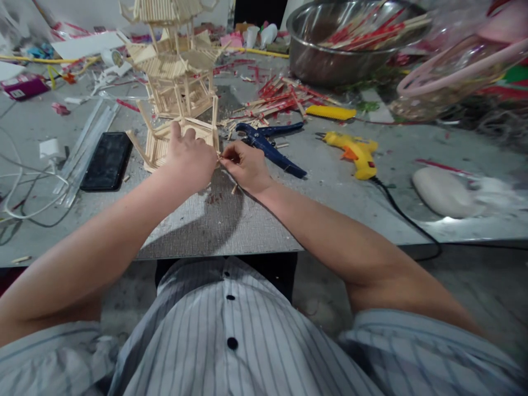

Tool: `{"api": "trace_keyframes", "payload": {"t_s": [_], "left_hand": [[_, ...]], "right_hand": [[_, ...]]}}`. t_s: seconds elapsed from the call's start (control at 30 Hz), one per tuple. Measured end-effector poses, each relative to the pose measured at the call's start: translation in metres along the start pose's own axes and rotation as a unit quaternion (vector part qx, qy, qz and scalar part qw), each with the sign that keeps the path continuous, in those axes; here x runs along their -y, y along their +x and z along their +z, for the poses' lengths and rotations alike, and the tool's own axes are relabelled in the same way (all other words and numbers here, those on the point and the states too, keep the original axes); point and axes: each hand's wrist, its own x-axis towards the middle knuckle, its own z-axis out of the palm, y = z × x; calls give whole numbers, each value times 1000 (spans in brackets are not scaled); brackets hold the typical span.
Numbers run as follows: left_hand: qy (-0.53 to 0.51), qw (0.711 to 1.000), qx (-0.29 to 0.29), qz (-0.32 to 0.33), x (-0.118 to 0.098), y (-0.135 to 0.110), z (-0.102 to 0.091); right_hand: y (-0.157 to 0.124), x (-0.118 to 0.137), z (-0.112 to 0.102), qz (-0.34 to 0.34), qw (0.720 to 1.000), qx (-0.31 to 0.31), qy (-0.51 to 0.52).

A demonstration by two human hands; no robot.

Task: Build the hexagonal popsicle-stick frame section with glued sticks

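A low model section of pale wooden sticks (pixel 163 144), with posts standing at its corners, lies on the table before me. My left hand (pixel 192 157) rests over its right front part, fingers curled down onto it and partly hiding it. Close beside, my right hand (pixel 249 165) pinches a small wooden stick (pixel 221 156) at the model's right edge; most of that piece is hidden by the fingers. Behind stands a tiered pagoda model (pixel 175 63) of the same sticks. Blue cutting pliers (pixel 272 148) lie just beyond my right hand.
To the right are a yellow glue gun (pixel 357 154) with a black cord and a yellow cutter (pixel 330 113). Loose red-tipped sticks (pixel 284 96) lie near a steel bowl (pixel 313 66). At left are a black phone (pixel 106 161) and white cables (pixel 20 187).
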Motion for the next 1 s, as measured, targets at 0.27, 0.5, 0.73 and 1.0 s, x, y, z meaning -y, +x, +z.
{"api": "trace_keyframes", "payload": {"t_s": [0.27, 0.5, 0.73, 1.0], "left_hand": [[21, 1000, 10, -9, 7, 2, -3], [45, 998, 38, -10, 13, 6, 7], [151, 984, 90, -41, -4, 1, -33], [-67, 989, -3, -131, 29, -5, -65]], "right_hand": [[0, 2, -1, 3, 1000, 6, -3], [-1, 5, -1, -2, 1000, 4, 3], [-1, 6, -3, 4, 1000, 13, -1], [-2, 4, -3, 5, 1000, 14, -15]]}}
